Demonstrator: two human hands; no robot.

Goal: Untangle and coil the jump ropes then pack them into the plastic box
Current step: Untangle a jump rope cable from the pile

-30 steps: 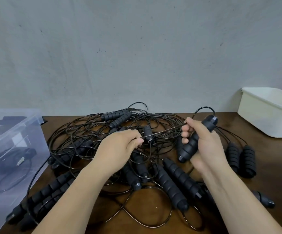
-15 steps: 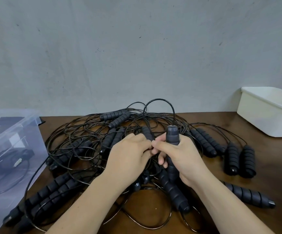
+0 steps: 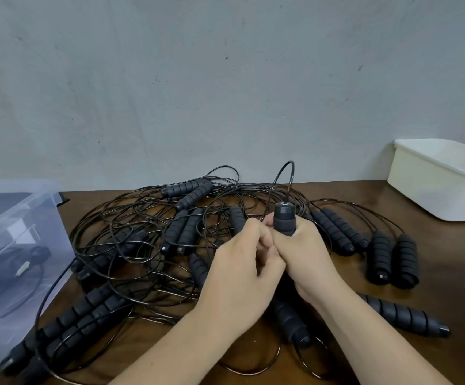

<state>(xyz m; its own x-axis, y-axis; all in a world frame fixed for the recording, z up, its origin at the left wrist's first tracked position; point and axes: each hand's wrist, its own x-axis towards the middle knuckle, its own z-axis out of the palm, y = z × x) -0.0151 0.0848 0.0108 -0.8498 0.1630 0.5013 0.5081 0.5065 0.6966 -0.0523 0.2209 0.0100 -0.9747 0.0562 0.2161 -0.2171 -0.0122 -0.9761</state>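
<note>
A tangle of black jump ropes (image 3: 148, 234) with several ribbed foam handles covers the brown table (image 3: 434, 251). My right hand (image 3: 306, 257) grips one handle (image 3: 283, 218) upright, its cord arching up in a loop (image 3: 287, 176). My left hand (image 3: 239, 276) presses against the right, fingers curled at the cord just beside that handle; the pinch point is hidden between the hands. A clear plastic box (image 3: 17, 245) at the left edge holds a coiled rope.
A white plastic tub (image 3: 437, 179) stands at the back right by the wall. Loose handles lie right of my hands (image 3: 392, 259) and near the front (image 3: 406, 315). More handles lie at the front left (image 3: 67, 326).
My right hand carried the handle from the right to the centre and turned it upright. Both hands came together and now touch; the cord loop rises higher above the handle.
</note>
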